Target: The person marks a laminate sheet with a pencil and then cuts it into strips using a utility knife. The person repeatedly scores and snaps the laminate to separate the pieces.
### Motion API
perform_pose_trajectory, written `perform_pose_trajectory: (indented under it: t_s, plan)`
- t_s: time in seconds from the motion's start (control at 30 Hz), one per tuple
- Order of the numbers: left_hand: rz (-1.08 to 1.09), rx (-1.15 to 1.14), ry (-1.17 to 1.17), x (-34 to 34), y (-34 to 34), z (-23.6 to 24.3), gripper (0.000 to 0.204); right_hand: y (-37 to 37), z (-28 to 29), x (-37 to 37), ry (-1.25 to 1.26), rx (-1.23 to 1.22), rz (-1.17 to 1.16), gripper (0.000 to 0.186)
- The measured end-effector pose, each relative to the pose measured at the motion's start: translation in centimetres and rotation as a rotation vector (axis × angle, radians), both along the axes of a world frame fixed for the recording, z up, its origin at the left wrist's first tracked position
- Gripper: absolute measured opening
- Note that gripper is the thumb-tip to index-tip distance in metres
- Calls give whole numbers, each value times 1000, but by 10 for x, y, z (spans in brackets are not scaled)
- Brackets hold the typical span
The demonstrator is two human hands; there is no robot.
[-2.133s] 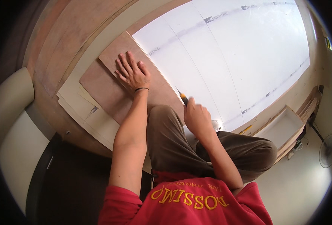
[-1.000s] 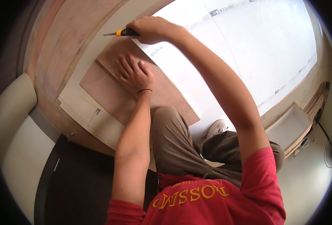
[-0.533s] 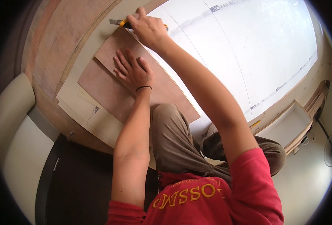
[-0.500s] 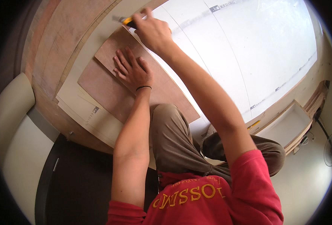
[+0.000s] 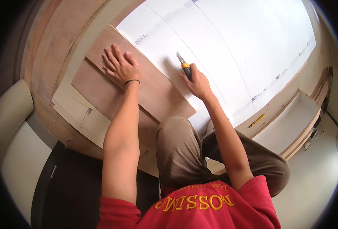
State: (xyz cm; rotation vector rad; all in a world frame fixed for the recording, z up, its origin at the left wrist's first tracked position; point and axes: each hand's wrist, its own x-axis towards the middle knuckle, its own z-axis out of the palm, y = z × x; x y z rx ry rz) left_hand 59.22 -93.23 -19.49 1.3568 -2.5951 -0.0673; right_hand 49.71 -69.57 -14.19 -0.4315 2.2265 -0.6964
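Observation:
My left hand (image 5: pixel 120 65) lies flat, fingers spread, on a brown thin wooden board (image 5: pixel 150 80). Beneath that board a second brown board (image 5: pixel 96 89) shows at its left side. My right hand (image 5: pixel 195 82) is wrapped round a yellow and black utility knife (image 5: pixel 186 68), its blade out and pointing up and away from me. The knife is over a large white sheet (image 5: pixel 222 49) marked with thin dark lines. The upper board's long right edge lies along this sheet, left of the knife.
A second yellow knife-like tool (image 5: pixel 257 121) lies to the right, near an open white box with wooden rims (image 5: pixel 289 120). Cream sheet material (image 5: pixel 81 110) extends under the boards at left. A pale padded seat (image 5: pixel 14 103) stands at far left. My bent knee (image 5: pixel 178 133) touches the boards' near end.
My right hand has brought the knife from the board's far end back toward me and to the right. The upper board and my left hand appear slightly farther left in the view.

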Motion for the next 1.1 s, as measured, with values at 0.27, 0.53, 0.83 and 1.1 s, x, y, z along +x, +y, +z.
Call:
perform_pose_trajectory:
  t_s: [0.27,0.53,0.83,1.1]
  plan:
    - [0,-18,27,-1,-2,-4,60,-48,15,23,136,-57,291,18]
    - [8,-36,49,0,-2,-10,58,-76,23,24,249,19,374,15]
    - [13,-33,84,0,-2,-12,57,-81,26,23,215,78,389,16]
    - [23,-30,72,0,-4,-14,58,-95,44,28,222,165,392,18]
